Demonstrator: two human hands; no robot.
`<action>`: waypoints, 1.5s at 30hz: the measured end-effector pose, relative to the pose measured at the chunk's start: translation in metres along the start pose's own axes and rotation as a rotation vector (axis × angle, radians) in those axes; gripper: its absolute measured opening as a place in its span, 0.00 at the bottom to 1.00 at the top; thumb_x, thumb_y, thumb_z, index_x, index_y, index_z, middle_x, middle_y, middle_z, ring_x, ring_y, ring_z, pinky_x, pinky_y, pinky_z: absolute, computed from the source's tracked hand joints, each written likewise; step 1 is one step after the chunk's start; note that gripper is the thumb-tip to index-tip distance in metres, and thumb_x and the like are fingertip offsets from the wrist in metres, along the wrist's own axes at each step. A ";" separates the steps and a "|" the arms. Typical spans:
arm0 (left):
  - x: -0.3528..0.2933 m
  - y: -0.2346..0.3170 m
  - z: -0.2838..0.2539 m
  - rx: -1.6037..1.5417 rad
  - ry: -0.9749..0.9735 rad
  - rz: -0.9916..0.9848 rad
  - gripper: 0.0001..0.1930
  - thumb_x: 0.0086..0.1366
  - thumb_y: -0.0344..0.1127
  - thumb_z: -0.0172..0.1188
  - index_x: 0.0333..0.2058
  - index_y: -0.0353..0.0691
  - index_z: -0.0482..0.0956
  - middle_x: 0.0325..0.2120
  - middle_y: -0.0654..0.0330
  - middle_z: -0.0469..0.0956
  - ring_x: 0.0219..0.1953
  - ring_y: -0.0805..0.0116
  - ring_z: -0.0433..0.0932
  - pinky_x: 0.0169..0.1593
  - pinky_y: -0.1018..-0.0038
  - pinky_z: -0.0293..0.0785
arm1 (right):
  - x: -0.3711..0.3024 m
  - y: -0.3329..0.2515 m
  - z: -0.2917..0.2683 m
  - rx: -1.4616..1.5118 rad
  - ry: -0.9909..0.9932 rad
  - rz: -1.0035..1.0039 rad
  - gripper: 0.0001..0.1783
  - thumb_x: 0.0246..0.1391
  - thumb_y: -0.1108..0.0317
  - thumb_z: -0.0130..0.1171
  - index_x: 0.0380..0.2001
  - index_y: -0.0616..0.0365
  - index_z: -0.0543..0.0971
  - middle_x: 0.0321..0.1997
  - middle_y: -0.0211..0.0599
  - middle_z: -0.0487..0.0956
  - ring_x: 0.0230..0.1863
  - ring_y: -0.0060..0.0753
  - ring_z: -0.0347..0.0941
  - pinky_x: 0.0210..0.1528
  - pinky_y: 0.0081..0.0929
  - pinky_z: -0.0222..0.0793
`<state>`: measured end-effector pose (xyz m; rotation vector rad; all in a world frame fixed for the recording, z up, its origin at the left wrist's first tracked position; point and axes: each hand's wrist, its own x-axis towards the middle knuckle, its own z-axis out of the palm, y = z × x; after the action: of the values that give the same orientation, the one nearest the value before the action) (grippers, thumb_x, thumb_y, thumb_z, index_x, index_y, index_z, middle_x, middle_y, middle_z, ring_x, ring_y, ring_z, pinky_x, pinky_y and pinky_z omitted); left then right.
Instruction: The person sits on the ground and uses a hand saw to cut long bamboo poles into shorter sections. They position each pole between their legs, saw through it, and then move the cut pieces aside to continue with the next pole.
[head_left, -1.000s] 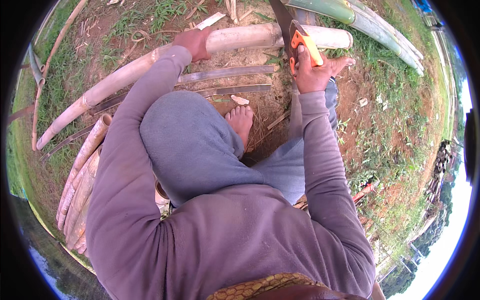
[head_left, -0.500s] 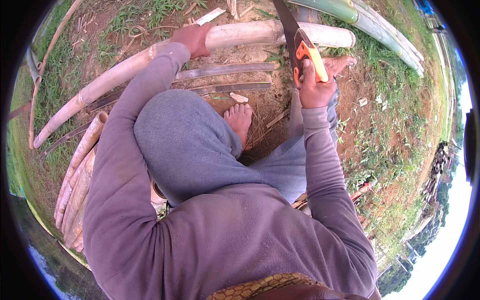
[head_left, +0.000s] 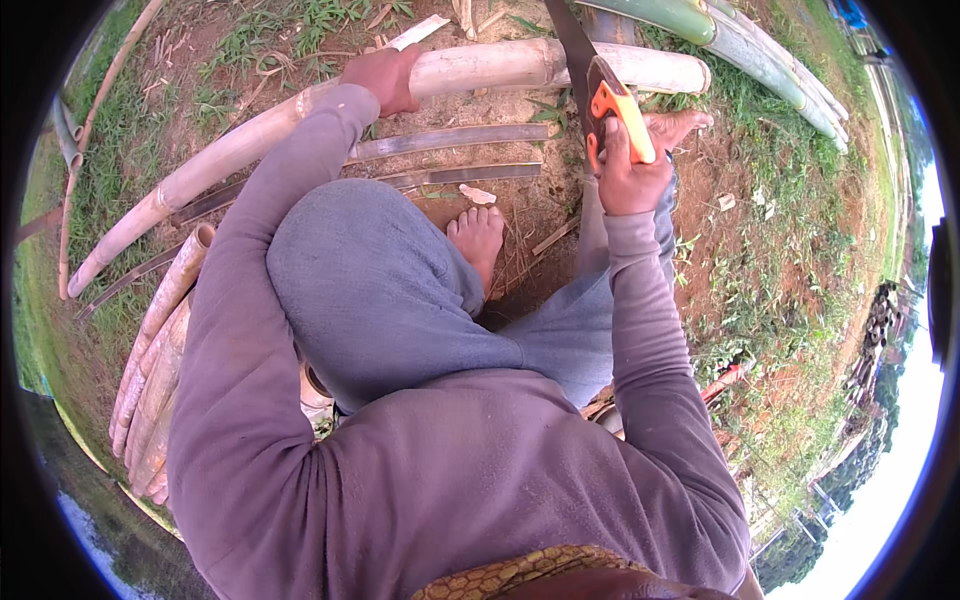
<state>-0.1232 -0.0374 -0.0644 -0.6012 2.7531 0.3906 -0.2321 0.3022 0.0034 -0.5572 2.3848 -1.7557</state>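
Grassy earth (head_left: 735,250) around you, saw (head_left: 578,55) laid over a pale bamboo pole (head_left: 480,68)

Your right hand (head_left: 632,175) is closed round the saw's orange handle (head_left: 634,122), and the blade runs off toward 11 o'clock, passing over the pole. Whether its teeth have entered the bamboo cannot be told from this view. Mind that crossing: near the blade the pole's long axis runs from 9 to 3 o'clock, nearly square to the saw, with a short end beyond it on the 3 o'clock side. Your right hand is the nearer to it. Your left hand (head_left: 385,80), at 10 o'clock from the right, is wrapped over the pole, well apart from the blade; past it the pole reaches toward 8 o'clock. Farther out, dark strips (head_left: 455,140) lie at 4 to 5 o'clock from your left hand, bamboo tubes (head_left: 160,365) at 7. Green poles (head_left: 765,65) lie at 2 o'clock from your right hand.
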 end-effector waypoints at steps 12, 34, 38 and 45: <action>-0.006 -0.010 0.009 0.008 0.040 0.010 0.40 0.52 0.49 0.77 0.63 0.49 0.73 0.45 0.51 0.86 0.49 0.46 0.86 0.52 0.51 0.82 | -0.161 0.023 -0.081 0.114 0.077 -0.060 0.08 0.71 0.69 0.63 0.42 0.64 0.77 0.23 0.30 0.79 0.19 0.18 0.74 0.20 0.16 0.69; 0.000 -0.009 0.000 -0.065 -0.019 0.017 0.39 0.48 0.46 0.78 0.59 0.48 0.74 0.44 0.49 0.87 0.48 0.44 0.85 0.53 0.51 0.81 | -0.007 0.018 0.013 0.086 0.076 -0.058 0.11 0.67 0.70 0.69 0.42 0.67 0.79 0.30 0.31 0.84 0.29 0.15 0.78 0.30 0.18 0.73; -0.004 -0.017 0.005 -0.035 0.024 -0.001 0.39 0.48 0.46 0.78 0.60 0.49 0.74 0.44 0.49 0.87 0.48 0.44 0.86 0.53 0.51 0.81 | -0.104 0.010 -0.043 0.043 0.053 0.012 0.10 0.69 0.67 0.66 0.37 0.61 0.77 0.23 0.26 0.77 0.20 0.13 0.72 0.21 0.15 0.67; 0.002 -0.016 0.020 -0.013 0.106 0.031 0.42 0.47 0.47 0.78 0.63 0.50 0.73 0.43 0.49 0.87 0.47 0.43 0.86 0.53 0.51 0.81 | -0.099 0.035 -0.063 -0.070 0.040 -0.113 0.12 0.70 0.64 0.66 0.41 0.63 0.78 0.21 0.29 0.78 0.18 0.14 0.72 0.19 0.15 0.67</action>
<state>-0.1135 -0.0456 -0.0870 -0.5996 2.8664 0.3947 -0.1686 0.4039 -0.0213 -0.6859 2.4959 -1.7489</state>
